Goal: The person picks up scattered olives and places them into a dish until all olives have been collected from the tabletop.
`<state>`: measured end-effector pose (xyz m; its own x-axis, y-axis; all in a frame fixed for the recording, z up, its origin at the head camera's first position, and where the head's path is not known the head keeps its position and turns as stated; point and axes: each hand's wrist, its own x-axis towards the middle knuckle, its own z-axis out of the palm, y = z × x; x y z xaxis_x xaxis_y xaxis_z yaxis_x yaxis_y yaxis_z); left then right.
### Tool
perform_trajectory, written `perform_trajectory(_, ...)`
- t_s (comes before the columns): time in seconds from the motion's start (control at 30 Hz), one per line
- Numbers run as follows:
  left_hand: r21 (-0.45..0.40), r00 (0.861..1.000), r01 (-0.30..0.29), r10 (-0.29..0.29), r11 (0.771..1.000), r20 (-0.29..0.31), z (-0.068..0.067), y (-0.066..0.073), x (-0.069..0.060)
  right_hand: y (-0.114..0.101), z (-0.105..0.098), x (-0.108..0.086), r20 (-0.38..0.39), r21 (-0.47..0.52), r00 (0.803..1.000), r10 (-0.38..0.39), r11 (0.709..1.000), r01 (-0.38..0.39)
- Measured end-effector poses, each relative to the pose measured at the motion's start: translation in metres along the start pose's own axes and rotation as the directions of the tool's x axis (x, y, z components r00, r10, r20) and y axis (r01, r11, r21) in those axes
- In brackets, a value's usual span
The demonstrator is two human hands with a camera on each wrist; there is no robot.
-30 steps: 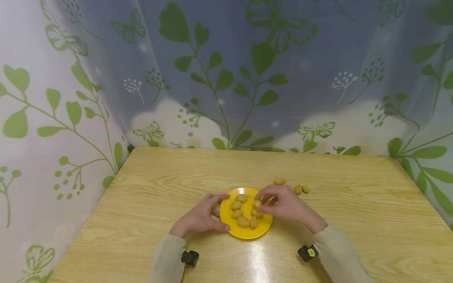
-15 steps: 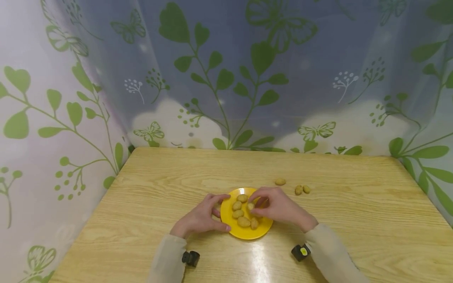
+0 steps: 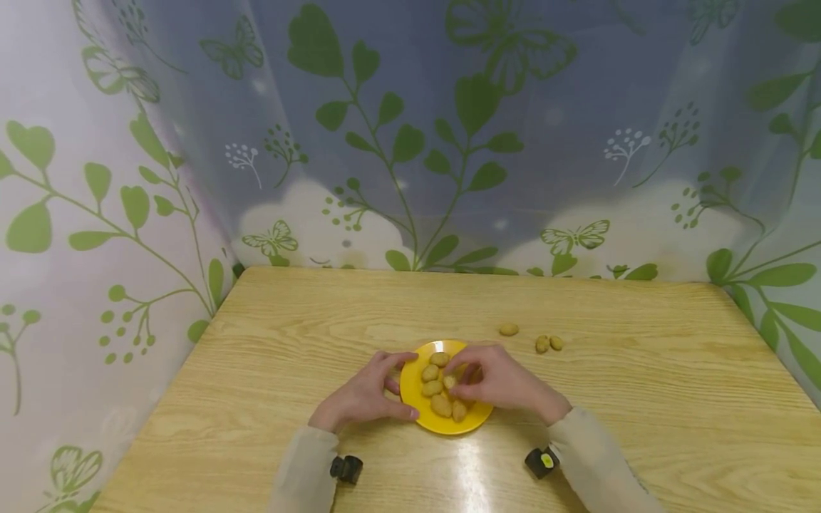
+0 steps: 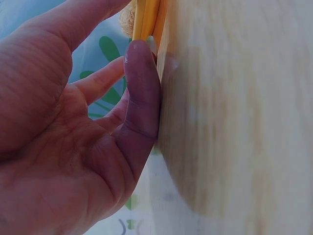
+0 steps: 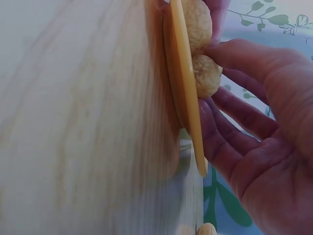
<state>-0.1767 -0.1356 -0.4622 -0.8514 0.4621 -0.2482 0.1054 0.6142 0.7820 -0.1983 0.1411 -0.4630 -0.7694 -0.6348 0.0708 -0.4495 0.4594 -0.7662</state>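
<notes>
Several small tan potatoes lie on a yellow plate (image 3: 474, 417), mostly in its left half and toward its near side. My left hand (image 3: 362, 390) spans the plate's left rim, thumb at the near side and fingers at the far side. Over the plate's right half, my right hand (image 3: 509, 377) pinches a potato (image 3: 450, 382) near the middle, beside the left row. In the right wrist view my right hand (image 5: 274, 103) has fingertips by two potatoes (image 5: 207, 77) above the plate's edge (image 5: 188, 83). The left wrist view shows my left hand (image 4: 73, 122) against the plate's edge (image 4: 149, 19).
On the wooden table (image 3: 288, 306), one potato (image 3: 509, 329) lies behind the plate to the right, with two more close together (image 3: 542, 344) farther right. A patterned curtain (image 3: 410, 214) stands along the table's far edge. Each wrist wears a small black camera (image 3: 347, 469).
My right hand has moved left with a potato, from the plate's right side toward its middle. The potato at the near side has shifted slightly. My left hand has stayed at the rim.
</notes>
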Motion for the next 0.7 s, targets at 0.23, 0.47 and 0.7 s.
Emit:
perform_trajectory(0.23,-0.012,1.000,-0.004,0.004,1.000,-0.002,0.0003,0.0012,-0.0010,-0.0018,0.0041,0.0025,0.020,-0.007,1.000,-0.004,1.000,0.004)
perform_trajectory(0.47,-0.023,1.000,-0.002,0.002,1.000,-0.003,-0.0001,0.0007,-0.0007,-0.0048,0.0045,0.0032,0.046,-0.016,0.999,0.009,1.000,-0.008)
perform_trajectory(0.7,-0.026,1.000,0.002,-0.002,1.000,-0.002,0.0002,-0.0002,-0.0008,-0.0058,0.0029,0.0026,0.057,-0.014,0.998,0.029,0.999,-0.029)
